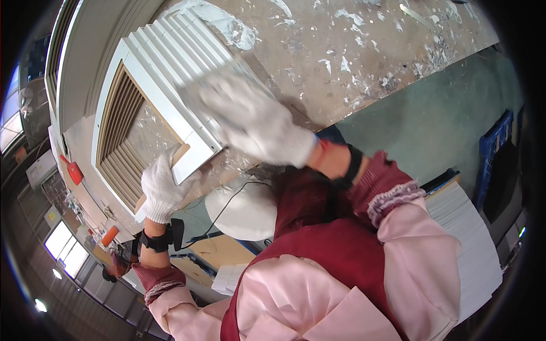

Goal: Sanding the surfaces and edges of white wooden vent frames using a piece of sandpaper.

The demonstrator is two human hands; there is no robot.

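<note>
A stack of white frames (196,149) stands on the worktable, its outer sides forming ridges and its opening showing brown inner edges. My left hand (162,190), in a white knitted glove, is closed round the near bar of the stack at the corner closest to me. My gloved right hand (256,116) is over the ridged outer side, smeared by motion. Under its fingers a flat grey pad (190,94) shows as a blur against the ridges. Its exact kind cannot be made out, and the fingertips are unclear.
The brown worktable (307,54) is spotted with white paint, and a flat stick (418,18) lies at its far side. More pale frames (91,62) stand at the left. Beyond them are a red-handled tool (71,169) and an orange roller (110,236). White sheets (463,238) are stacked low at right.
</note>
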